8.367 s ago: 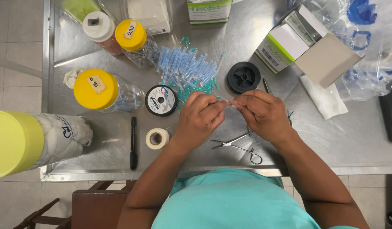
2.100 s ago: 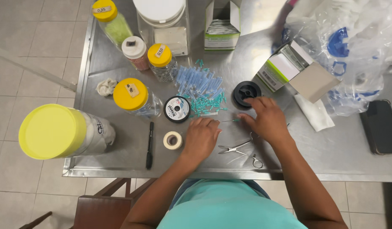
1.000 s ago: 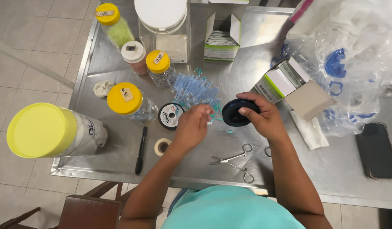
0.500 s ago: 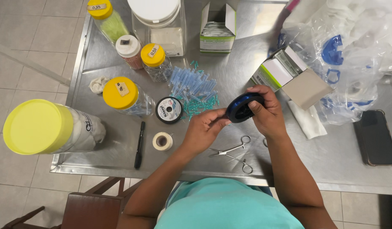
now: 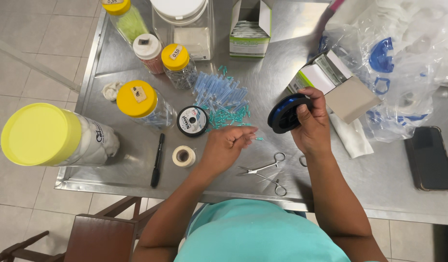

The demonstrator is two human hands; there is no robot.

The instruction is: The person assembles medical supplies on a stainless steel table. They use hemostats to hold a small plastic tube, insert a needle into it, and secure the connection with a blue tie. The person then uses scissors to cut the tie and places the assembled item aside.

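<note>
Two hands: right hand (image 5: 311, 127) clamps black spool (image 5: 285, 113); left hand (image 5: 227, 145) pinches, probably thread.
Spool: light, rigid; hold rim.

A single head-worn camera looks almost straight down from above the person's shoulders onto the steel table (image 5: 282, 92). It sits high enough to take in the table's near edge, its left edge and the tiled floor beyond that, while the table's far and right sides run out of frame. The person's teal top fills the bottom centre, just below the near edge. No second view shares the scene.
</note>
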